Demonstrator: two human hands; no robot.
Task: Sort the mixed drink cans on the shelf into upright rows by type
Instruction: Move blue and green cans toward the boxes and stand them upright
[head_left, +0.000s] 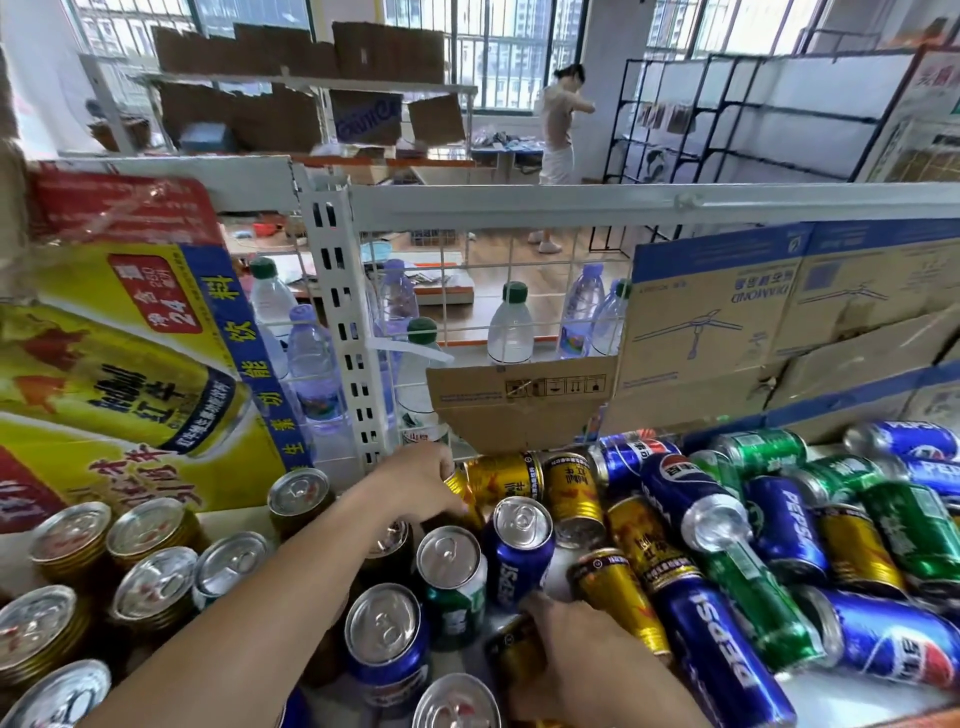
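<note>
Gold, blue Pepsi and green cans fill the shelf. Upright gold cans (150, 535) stand in rows at the left. Upright blue cans (387, 644) and a green can (452, 577) stand in the middle. At the right, cans lie jumbled on their sides, among them a blue Pepsi can (691, 504) and a green can (914, 530). My left hand (421, 488) reaches to the back and grips a lying gold can (462, 496). My right hand (576, 660) grips another gold can (511, 654) low at the front, partly hidden by my fingers.
A yellow and red drink carton (119, 374) stands at the left. A white perforated shelf post (343, 322) and wire back panel hold water bottles (511, 327) behind. Cardboard boxes (779, 322) lean at the back right. A person (558, 130) stands far off in the room.
</note>
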